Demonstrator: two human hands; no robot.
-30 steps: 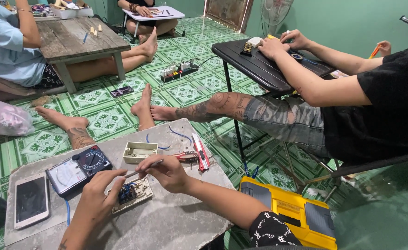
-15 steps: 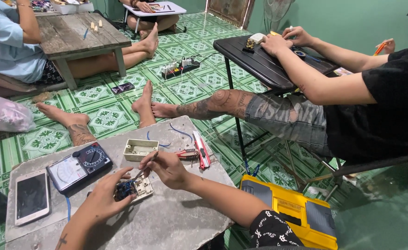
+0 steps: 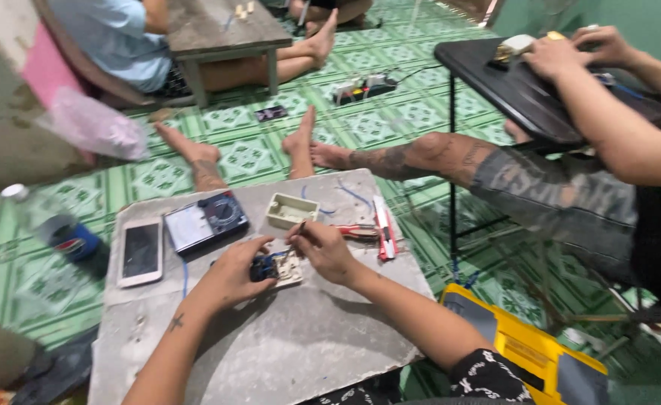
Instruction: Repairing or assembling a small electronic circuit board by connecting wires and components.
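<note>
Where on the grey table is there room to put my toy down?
The near half of the grey stone tabletop is bare, between the forearms. The far half is crowded: white phone, black multimeter, cream plastic box, red pliers, both hands.

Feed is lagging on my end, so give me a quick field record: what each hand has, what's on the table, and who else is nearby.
left hand: steadies a small electrical part on the table
right hand: grips a thin tool, tip at the part
table: grey slab, scuffed
on table: phone, multimeter, beige box, red-handled pliers
beside table: yellow case, bottle
others: a seated person's hands on a black tray table
</note>
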